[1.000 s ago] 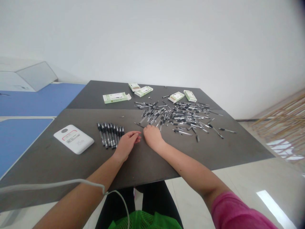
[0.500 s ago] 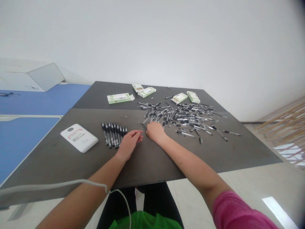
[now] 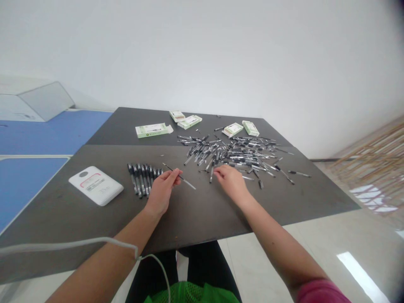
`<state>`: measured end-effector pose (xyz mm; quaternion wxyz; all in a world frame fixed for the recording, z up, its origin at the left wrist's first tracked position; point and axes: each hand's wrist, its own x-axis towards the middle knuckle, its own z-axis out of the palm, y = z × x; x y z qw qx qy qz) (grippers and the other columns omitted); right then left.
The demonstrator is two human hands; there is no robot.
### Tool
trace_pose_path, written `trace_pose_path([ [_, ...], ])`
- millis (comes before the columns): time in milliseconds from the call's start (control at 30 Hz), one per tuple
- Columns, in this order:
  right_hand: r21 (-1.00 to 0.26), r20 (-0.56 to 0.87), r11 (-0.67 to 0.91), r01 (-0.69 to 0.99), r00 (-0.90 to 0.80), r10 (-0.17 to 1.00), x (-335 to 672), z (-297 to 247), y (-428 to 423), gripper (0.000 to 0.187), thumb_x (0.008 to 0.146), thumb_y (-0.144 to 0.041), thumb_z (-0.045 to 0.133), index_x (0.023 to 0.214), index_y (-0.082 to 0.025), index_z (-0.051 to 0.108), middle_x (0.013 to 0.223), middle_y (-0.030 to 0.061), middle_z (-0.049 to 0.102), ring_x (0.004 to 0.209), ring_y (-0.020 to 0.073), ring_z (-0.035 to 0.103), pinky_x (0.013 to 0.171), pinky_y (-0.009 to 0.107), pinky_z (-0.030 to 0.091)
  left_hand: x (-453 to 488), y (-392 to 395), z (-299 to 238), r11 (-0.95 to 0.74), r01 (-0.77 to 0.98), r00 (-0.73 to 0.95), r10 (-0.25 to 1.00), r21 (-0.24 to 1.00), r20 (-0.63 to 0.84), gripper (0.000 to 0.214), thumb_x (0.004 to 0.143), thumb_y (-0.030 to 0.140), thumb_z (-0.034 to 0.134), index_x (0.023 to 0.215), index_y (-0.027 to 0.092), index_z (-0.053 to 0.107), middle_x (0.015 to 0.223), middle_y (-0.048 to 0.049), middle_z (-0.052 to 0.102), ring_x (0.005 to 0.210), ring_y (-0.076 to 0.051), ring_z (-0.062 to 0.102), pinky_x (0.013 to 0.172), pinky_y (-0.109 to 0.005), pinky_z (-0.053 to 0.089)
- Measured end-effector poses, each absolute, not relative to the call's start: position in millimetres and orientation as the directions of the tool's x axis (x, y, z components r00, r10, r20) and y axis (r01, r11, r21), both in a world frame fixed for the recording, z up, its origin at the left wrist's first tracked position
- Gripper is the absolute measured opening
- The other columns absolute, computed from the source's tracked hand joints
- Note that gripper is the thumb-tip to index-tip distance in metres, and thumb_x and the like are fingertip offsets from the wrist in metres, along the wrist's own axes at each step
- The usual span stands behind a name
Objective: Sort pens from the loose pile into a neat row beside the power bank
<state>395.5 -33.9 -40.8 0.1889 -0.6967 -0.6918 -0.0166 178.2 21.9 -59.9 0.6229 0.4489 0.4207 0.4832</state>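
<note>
My left hand point(image 3: 161, 189) is closed in a pinch on a thin pen refill point(image 3: 189, 184), dark toward its far end and pale toward its near end. Beside that hand, on its left, lies a row of capped black pens point(image 3: 139, 179), partly hidden by the fingers. My right hand point(image 3: 232, 184) rests at the near edge of a loose pile of pen parts point(image 3: 249, 147), fingers curled together. Just left of its fingertips lies a clear pen barrel with a dark grip point(image 3: 211, 171); whether the fingers hold anything is hidden.
Several green-and-white pen boxes point(image 3: 153, 130) lie at the back of the dark table point(image 3: 195, 219). A white rounded device point(image 3: 96, 185) lies at the left. A pale cable point(image 3: 94, 240) crosses over my left forearm. Blue tabletops point(image 3: 28, 181) adjoin on the left, with a white carton point(image 3: 47, 101).
My left hand now holds the refill out in front of the pen row. My right hand has moved right, away from the left one, to the pile's near edge.
</note>
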Motion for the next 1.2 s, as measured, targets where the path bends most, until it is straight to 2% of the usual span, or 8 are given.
trace_pose_path([
  [100, 0.061, 0.248, -0.221, 0.973, 0.199, 0.948, 446.1, -45.7, -50.6, 0.027, 0.091, -0.021, 0.041, 0.09, -0.015, 0.067, 0.093, 0.0122, 0.067, 0.088, 0.022, 0.06, 0.076, 0.029, 0.04, 178.9, 21.2, -57.4, 0.185, -0.306, 0.17, 0.976, 0.934, -0.137, 0.032, 0.066, 0.044, 0.072, 0.078, 0.014, 0.07, 0.069, 0.0007, 0.058, 0.063, -0.007, 0.05, 0.065, -0.019, 0.041],
  [233, 0.242, 0.068, -0.24, 0.94, 0.23, 0.971, 482.5, -52.6, -65.7, 0.023, 0.089, -0.021, 0.044, 0.092, -0.015, 0.066, 0.093, 0.0127, 0.066, 0.089, 0.0239, 0.061, 0.073, 0.03, 0.041, 181.1, 18.4, -55.7, 0.2, -0.316, 0.184, 0.972, 0.927, -0.147, 0.031, 0.065, 0.042, 0.073, 0.076, 0.013, 0.07, 0.067, 0.0007, 0.058, 0.064, -0.007, 0.05, 0.065, -0.019, 0.042],
  [633, 0.269, -0.058, -0.11, 0.957, 0.13, 0.99, 491.8, -52.0, -56.2, 0.026, 0.087, -0.021, 0.042, 0.087, -0.012, 0.066, 0.093, 0.0151, 0.066, 0.088, 0.0243, 0.062, 0.073, 0.03, 0.043, 179.2, 21.4, -57.3, 0.21, -0.358, 0.176, 0.972, 0.91, -0.155, 0.03, 0.065, 0.04, 0.074, 0.077, 0.013, 0.07, 0.067, 0.0011, 0.059, 0.062, -0.006, 0.051, 0.064, -0.017, 0.042],
  [733, 0.155, 0.076, -0.068, 0.986, 0.057, 0.995, 478.0, -39.5, -58.9, 0.02, 0.083, -0.023, 0.046, 0.082, -0.014, 0.065, 0.088, 0.0126, 0.066, 0.084, 0.023, 0.062, 0.071, 0.029, 0.042, 179.6, 20.9, -56.3, 0.203, -0.395, 0.171, 0.974, 0.896, -0.146, 0.029, 0.065, 0.04, 0.074, 0.076, 0.013, 0.07, 0.067, 0.0008, 0.059, 0.062, -0.006, 0.051, 0.064, -0.017, 0.042],
  [800, -0.066, 0.174, -0.007, 0.998, 0.019, 0.985, 457.2, -33.8, -63.5, 0.014, 0.08, -0.023, 0.049, 0.079, -0.017, 0.062, 0.083, 0.008, 0.067, 0.078, 0.0194, 0.061, 0.069, 0.026, 0.042, 179.4, 21.1, -55.7, 0.189, -0.424, 0.163, 0.978, 0.886, -0.13, 0.029, 0.066, 0.039, 0.074, 0.076, 0.013, 0.069, 0.067, 0.0008, 0.059, 0.061, -0.006, 0.051, 0.064, -0.018, 0.043],
  [867, -0.367, 0.141, 0.102, 0.924, -0.053, 0.989, 431.4, -32.5, -68.7, 0.009, 0.078, -0.022, 0.051, 0.079, -0.019, 0.059, 0.076, 0.0019, 0.067, 0.068, 0.0146, 0.061, 0.065, 0.023, 0.042, 178.7, 21.8, -55.3, 0.168, -0.45, 0.146, 0.983, 0.877, -0.113, 0.028, 0.066, 0.039, 0.073, 0.075, 0.013, 0.069, 0.067, 0.0008, 0.059, 0.06, -0.006, 0.051, 0.064, -0.019, 0.044],
  [933, -0.545, 0.109, 0.144, 0.826, -0.101, 0.989, 407.3, -35.1, -72.5, 0.007, 0.078, -0.021, 0.05, 0.077, -0.02, 0.058, 0.07, -0.0008, 0.065, 0.063, 0.0124, 0.06, 0.061, 0.021, 0.042, 177.7, 22.9, -55.0, 0.146, -0.467, 0.125, 0.987, 0.872, -0.099, 0.027, 0.067, 0.038, 0.072, 0.075, 0.013, 0.068, 0.067, 0.0009, 0.059, 0.059, -0.006, 0.051, 0.064, -0.019, 0.045],
  [1200, -0.61, 0.088, 0.168, 0.774, -0.145, 0.986, 380.6, -49.2, -70.7, 0.005, 0.075, -0.019, 0.054, 0.073, -0.02, 0.058, 0.065, -0.0025, 0.062, 0.058, 0.0106, 0.056, 0.059, 0.02, 0.039, 176.4, 22.9, -53.0, 0.136, -0.477, 0.107, 0.99, 0.868, -0.097, 0.025, 0.068, 0.038, 0.072, 0.074, 0.013, 0.068, 0.065, 0.0014, 0.059, 0.058, -0.005, 0.051, 0.063, -0.018, 0.044],
])
